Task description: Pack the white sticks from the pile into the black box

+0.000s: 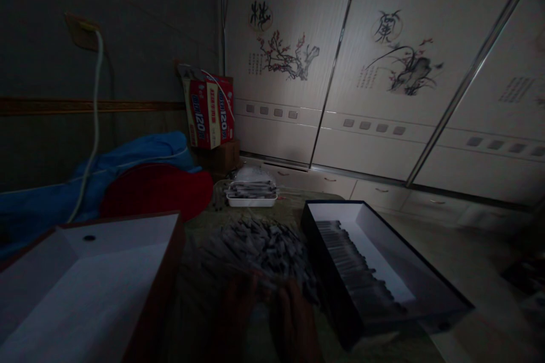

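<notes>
Both hands are at the near edge of a heap of thin grey stick-like pieces [268, 247], in deep shadow. My left hand [239, 303] is bent in with its fingertips at the heap. Close beside it, my right hand [296, 317] has its fingers pressed together. Something slim and pale seems to lie between the fingertips, but darkness and blur hide its kind. To the right, a dark-rimmed box [378, 238] with a white inside holds a row of similar slim dark pieces [357, 266] along its left side.
A white-lined box [102, 272] with brown sides stands at left. Behind the heap sits a white tray [252, 202] of slim pieces. A red round item [157, 190], blue cloth [136, 153], a white cable [97, 108] and a red carton [209, 113] are further back, before sliding doors [285, 17].
</notes>
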Tool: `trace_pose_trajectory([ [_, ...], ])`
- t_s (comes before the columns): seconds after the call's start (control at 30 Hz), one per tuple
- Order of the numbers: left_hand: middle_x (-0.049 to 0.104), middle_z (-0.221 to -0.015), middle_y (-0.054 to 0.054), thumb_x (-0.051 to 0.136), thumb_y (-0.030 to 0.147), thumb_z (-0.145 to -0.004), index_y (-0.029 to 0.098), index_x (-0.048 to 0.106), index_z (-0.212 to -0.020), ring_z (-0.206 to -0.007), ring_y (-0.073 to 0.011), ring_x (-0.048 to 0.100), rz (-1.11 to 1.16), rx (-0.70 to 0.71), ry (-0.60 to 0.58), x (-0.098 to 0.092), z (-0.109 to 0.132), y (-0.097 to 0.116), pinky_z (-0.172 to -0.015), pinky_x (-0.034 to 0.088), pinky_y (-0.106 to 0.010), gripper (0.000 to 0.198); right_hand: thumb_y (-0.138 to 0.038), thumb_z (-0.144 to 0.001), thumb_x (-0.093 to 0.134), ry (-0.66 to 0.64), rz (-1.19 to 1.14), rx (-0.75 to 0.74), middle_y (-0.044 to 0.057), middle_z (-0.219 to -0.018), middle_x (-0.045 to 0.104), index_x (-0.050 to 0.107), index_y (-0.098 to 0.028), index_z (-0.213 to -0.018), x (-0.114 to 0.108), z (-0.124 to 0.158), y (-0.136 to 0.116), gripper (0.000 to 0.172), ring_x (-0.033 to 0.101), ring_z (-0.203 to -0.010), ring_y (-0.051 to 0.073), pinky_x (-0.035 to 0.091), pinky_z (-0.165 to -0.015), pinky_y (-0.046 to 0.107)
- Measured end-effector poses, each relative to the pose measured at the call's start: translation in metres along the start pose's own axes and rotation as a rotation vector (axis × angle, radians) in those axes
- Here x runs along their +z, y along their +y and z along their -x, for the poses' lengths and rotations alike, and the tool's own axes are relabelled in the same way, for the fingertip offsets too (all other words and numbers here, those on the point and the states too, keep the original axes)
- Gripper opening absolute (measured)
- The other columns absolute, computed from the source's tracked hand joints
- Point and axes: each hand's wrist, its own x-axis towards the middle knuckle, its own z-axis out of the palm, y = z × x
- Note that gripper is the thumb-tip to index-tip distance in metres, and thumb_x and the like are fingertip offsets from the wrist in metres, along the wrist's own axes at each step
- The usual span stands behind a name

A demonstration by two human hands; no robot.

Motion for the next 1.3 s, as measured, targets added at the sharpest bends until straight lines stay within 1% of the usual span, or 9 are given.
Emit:
trace_pose_trajectory([
  [0.17, 0.068, -0.056, -0.002, 0.075, 0.046, -0.057, 0.018, 0.067, -0.064, -0.055, -0.0201, 0.064, -0.187, 0.061, -0.010, 0.009, 0.008, 0.011, -0.057, 0.052, -0.029, 0.030, -0.042, -0.096, 0.026, 0.019, 0.073, -0.056, -0.001, -0.058, 0.054, 0.053, -0.023, -0.071, -0.004, -0.003, 0.001, 0.041, 0.053, -0.049, 0.013, 0.039, -0.048, 0.021],
  [0.37, 0.071, -0.066, -0.006, 0.070, 0.057, -0.054, 0.020, 0.065, -0.063, -0.063, -0.0234, 0.067, -0.251, 0.101, 0.040, 0.010, 0.013, 0.022, -0.060, 0.055, -0.033, 0.039, -0.045, -0.094, 0.031, -0.043, -0.054, 0.051, 0.000, -0.070, 0.063, 0.055, -0.023, -0.097, -0.006, -0.004, -0.014, 0.033, 0.061, -0.060, 0.014, 0.042, -0.056, 0.021],
  [0.57, 0.069, -0.061, -0.005, 0.064, 0.060, -0.059, 0.019, 0.066, -0.063, -0.063, -0.0242, 0.067, -0.403, 0.105, 0.033, 0.004, 0.006, 0.016, -0.062, 0.055, -0.035, 0.041, -0.048, -0.095, 0.027, -0.047, 0.038, 0.026, 0.003, -0.070, 0.065, 0.058, -0.025, -0.082, -0.007, 0.000, -0.008, 0.041, 0.061, -0.060, 0.016, 0.043, -0.055, 0.023],
  [0.77, 0.071, -0.069, -0.007, 0.062, 0.060, -0.061, 0.019, 0.066, -0.069, -0.067, -0.0244, 0.067, -0.420, 0.129, 0.054, 0.002, 0.001, 0.009, -0.065, 0.055, -0.034, 0.042, -0.045, -0.095, 0.028, -0.064, 0.020, 0.071, 0.001, -0.072, 0.066, 0.056, -0.025, -0.100, -0.005, 0.000, -0.014, 0.035, 0.063, -0.059, 0.015, 0.042, -0.054, 0.022],
  [0.87, 0.070, -0.064, -0.005, 0.061, 0.057, -0.064, 0.018, 0.066, -0.070, -0.063, -0.0230, 0.066, -0.393, 0.133, -0.002, 0.000, 0.002, 0.007, -0.065, 0.054, -0.034, 0.040, -0.046, -0.096, 0.027, -0.116, 0.000, 0.049, 0.001, -0.069, 0.065, 0.057, -0.024, -0.092, -0.004, -0.001, -0.011, 0.037, 0.062, -0.058, 0.014, 0.042, -0.053, 0.021],
  [0.97, 0.069, -0.063, -0.004, 0.061, 0.057, -0.065, 0.018, 0.065, -0.069, -0.062, -0.0224, 0.066, -0.371, 0.129, -0.028, -0.001, 0.002, 0.004, -0.063, 0.055, -0.034, 0.040, -0.050, -0.095, 0.026, -0.053, 0.018, 0.022, 0.000, -0.059, 0.061, 0.058, -0.026, -0.080, -0.003, 0.001, -0.008, 0.043, 0.059, -0.050, 0.014, 0.041, -0.048, 0.021],
  [1.07, 0.071, -0.070, -0.006, 0.061, 0.057, -0.064, 0.018, 0.066, -0.070, -0.066, -0.0234, 0.067, -0.404, 0.124, 0.007, -0.002, 0.001, 0.004, -0.063, 0.055, -0.034, 0.040, -0.052, -0.093, 0.029, 0.002, 0.047, 0.069, 0.001, -0.062, 0.063, 0.059, -0.026, -0.086, -0.003, 0.003, -0.010, 0.041, 0.060, -0.054, 0.015, 0.043, -0.052, 0.022],
  [1.2, 0.072, -0.072, -0.008, 0.060, 0.059, -0.061, 0.018, 0.067, -0.070, -0.069, -0.0251, 0.067, -0.467, 0.134, 0.060, -0.002, 0.002, 0.009, -0.066, 0.055, -0.035, 0.043, -0.052, -0.094, 0.029, -0.043, -0.003, 0.083, 0.002, -0.075, 0.067, 0.057, -0.024, -0.095, -0.003, 0.001, -0.016, 0.040, 0.063, -0.064, 0.015, 0.045, -0.057, 0.022],
  [1.3, 0.072, -0.073, -0.009, 0.059, 0.062, -0.062, 0.018, 0.068, -0.070, -0.072, -0.0259, 0.067, -0.488, 0.175, 0.044, -0.001, 0.004, 0.010, -0.070, 0.054, -0.036, 0.045, -0.052, -0.094, 0.028, -0.051, -0.031, 0.076, 0.000, -0.065, 0.064, 0.060, -0.025, -0.089, -0.004, 0.000, -0.016, 0.042, 0.061, -0.055, 0.014, 0.043, -0.051, 0.021],
])
